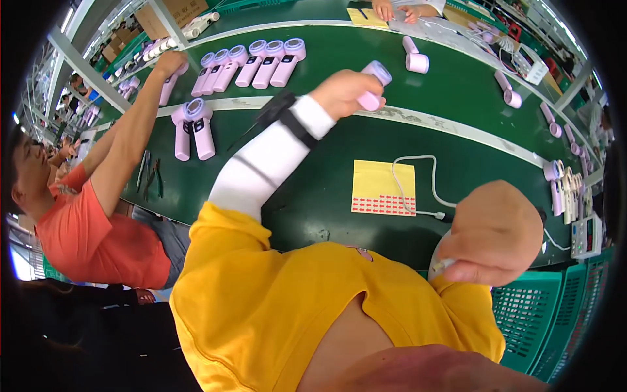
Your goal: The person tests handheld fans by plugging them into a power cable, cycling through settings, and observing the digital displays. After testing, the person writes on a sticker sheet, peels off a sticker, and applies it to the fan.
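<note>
My left hand [345, 93] reaches out over the pale ledge of the bench, its fingers closed around a pink handheld fan [377, 73]. The fan's round head sticks up above the fist and its handle end shows below. My right hand [499, 232] is raised close at the right, fingers curled in. A small pale bit shows by its thumb, too unclear to name. Beside this hand a white cable [433, 171] with a plug end loops over a yellow sheet [384, 179] marked with red arrows.
Several pink fans [270, 65] lie in a row on the green bench at the far left; two more fans [194, 130] lie nearer. Pliers [157, 178] rest beside them. A co-worker in a red shirt [111, 228] reaches in at left. Green crates [529, 307] and a white instrument [586, 236] stand at right.
</note>
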The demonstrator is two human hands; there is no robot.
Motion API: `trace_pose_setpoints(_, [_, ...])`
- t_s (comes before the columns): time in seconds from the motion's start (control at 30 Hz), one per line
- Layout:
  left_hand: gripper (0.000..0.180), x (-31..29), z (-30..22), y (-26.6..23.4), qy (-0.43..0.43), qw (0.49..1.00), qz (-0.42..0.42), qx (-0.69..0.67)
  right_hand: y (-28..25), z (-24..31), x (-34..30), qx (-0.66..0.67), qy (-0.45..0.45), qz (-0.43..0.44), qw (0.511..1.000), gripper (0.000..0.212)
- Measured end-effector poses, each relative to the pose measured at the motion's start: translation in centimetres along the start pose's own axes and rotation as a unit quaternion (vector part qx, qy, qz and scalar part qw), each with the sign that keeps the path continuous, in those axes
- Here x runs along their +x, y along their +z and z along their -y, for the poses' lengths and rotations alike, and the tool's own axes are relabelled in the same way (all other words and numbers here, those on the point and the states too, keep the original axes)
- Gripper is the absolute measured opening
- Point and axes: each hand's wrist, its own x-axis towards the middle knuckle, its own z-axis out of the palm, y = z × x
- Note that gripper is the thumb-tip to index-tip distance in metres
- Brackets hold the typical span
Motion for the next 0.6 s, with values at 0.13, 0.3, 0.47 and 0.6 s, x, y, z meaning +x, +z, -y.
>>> trace_pose_setpoints(0.13, [0.044, 9.0, 3.8, -1.7, 0.111, 0.854, -0.152, 0.484, -0.1, 0.1, -0.3, 0.000, 0.009, 0.007, 1.000, 0.021])
trace_pose_setpoints(0.3, [0.053, 14.3, 5.7, -4.2, 0.120, 0.719, -0.219, 0.649, -0.8, 0.3, -0.5, -0.003, 0.042, 0.013, 0.999, 0.021])
trace_pose_setpoints(0.47, [0.055, 13.7, 6.4, -4.2, 0.106, 0.704, -0.214, 0.668, -0.6, -0.1, -0.8, -0.006, 0.056, 0.013, 0.998, 0.021])
trace_pose_setpoints(0.6, [0.055, 12.2, 6.8, -3.5, 0.129, 0.674, -0.192, 0.702, -0.2, -0.4, -0.7, -0.002, 0.058, 0.000, 0.998, 0.021])
